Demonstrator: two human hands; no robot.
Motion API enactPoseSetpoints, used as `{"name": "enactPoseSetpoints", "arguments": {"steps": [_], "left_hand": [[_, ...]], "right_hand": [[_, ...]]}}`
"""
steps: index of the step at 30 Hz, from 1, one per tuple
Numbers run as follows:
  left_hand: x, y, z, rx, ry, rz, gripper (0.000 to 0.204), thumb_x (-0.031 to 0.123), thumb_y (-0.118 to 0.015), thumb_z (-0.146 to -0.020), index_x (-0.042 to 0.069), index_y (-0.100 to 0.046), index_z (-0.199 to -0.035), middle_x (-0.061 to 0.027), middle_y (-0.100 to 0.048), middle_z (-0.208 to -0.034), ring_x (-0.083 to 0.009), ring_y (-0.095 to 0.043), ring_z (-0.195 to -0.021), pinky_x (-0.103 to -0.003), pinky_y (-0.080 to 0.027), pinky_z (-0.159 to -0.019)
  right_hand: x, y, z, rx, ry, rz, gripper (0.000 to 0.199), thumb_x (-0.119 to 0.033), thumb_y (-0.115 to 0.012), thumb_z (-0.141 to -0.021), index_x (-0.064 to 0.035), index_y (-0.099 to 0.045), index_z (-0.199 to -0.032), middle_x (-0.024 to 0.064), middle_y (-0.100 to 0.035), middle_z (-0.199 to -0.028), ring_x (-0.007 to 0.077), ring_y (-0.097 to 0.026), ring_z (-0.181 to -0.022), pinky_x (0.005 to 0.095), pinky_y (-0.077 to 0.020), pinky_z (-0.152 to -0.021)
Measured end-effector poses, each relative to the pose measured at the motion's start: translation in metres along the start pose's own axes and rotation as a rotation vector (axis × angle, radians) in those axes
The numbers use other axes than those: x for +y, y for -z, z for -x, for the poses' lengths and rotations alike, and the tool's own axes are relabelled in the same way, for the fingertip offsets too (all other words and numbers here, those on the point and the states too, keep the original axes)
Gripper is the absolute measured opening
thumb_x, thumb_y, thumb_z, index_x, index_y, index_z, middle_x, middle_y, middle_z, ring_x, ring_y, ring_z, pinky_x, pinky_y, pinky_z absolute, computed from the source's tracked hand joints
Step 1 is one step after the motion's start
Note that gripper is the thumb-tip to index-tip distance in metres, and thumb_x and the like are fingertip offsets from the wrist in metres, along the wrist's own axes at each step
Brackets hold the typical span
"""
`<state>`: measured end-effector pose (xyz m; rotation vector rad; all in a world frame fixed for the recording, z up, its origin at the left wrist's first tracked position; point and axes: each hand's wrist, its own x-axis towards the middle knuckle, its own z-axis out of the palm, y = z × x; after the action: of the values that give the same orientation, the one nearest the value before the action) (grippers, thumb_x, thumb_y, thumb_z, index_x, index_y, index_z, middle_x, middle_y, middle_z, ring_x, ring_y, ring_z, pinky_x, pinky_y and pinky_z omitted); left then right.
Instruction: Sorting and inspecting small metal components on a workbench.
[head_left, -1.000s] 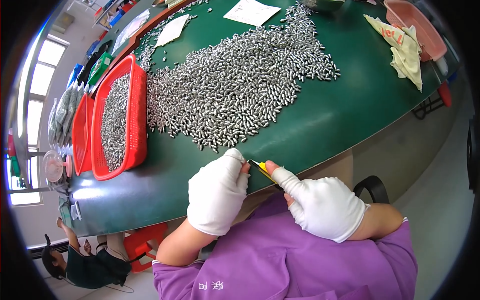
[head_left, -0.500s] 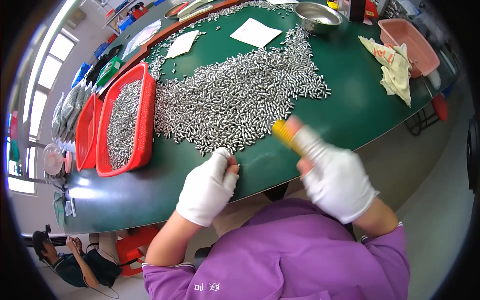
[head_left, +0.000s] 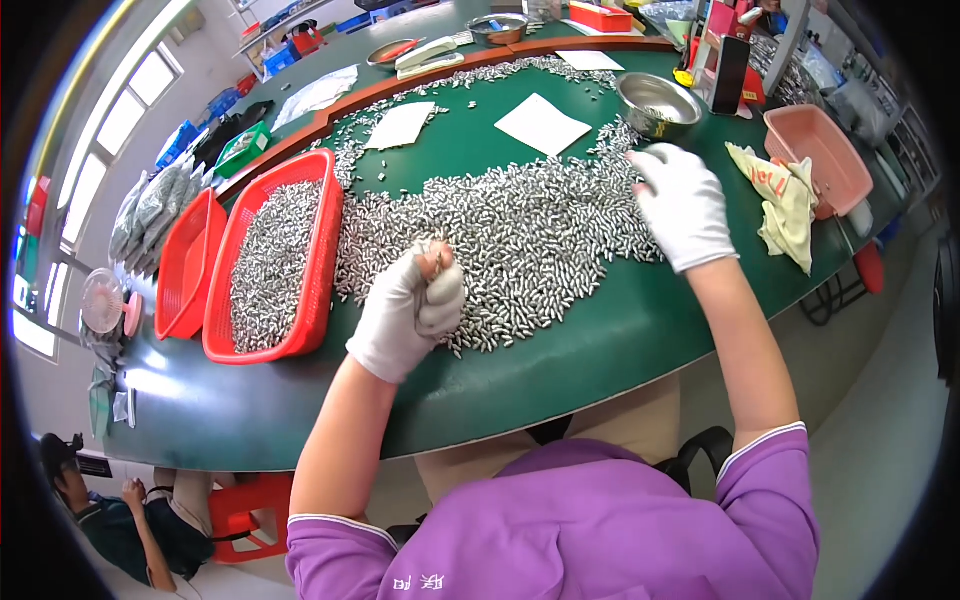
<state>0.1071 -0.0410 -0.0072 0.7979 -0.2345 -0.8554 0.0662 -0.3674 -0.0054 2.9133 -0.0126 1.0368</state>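
Note:
Small silvery metal pellets [head_left: 520, 255] lie in a wide, dense heap over the green table [head_left: 560, 370]. My left hand [head_left: 415, 310], in a white glove with bare fingertips, hovers over the heap's near left part. Its fingers are curled, with thumb and forefinger pinched together; whatever they hold is too small to make out. My right hand [head_left: 685, 210], gloved alike, reaches to the far right edge of the heap, just below a steel bowl [head_left: 658, 112]. Thumb and forefinger there are apart, with pellets in the gap, and the palm side is hidden.
At the left stand a red basket [head_left: 325, 270] filled with pellets and another red basket [head_left: 195, 265]. White paper sheets [head_left: 543, 125] lie beyond the heap. A pink basket [head_left: 825, 160] and a pale cloth [head_left: 785, 210] are at right. A person [head_left: 130, 530] sits at lower left.
My right hand has moved forward to the heap's far right edge, and the yellow ribbed thing it held is out of sight. My left hand has moved forward over the heap. The view has shifted.

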Motion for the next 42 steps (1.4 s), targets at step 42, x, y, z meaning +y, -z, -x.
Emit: {"name": "enactPoseSetpoints", "arguments": {"steps": [42], "left_hand": [[-0.011,-0.012,0.005,-0.016,0.072,-0.172,0.034,0.038,-0.064,-0.093,0.012,-0.046,-0.104,0.0014,-0.045,-0.070,-0.0048,-0.029,-0.051,-0.021,-0.023,-0.047]], "right_hand": [[-0.114,-0.013,-0.017,-0.150,0.318,-1.281,0.021,-0.010,-0.079,-0.072,-0.0115,-0.071,-0.092,0.0057,-0.066,-0.087,0.0242,-0.063,-0.079,0.0332,-0.0522,-0.070]]}}
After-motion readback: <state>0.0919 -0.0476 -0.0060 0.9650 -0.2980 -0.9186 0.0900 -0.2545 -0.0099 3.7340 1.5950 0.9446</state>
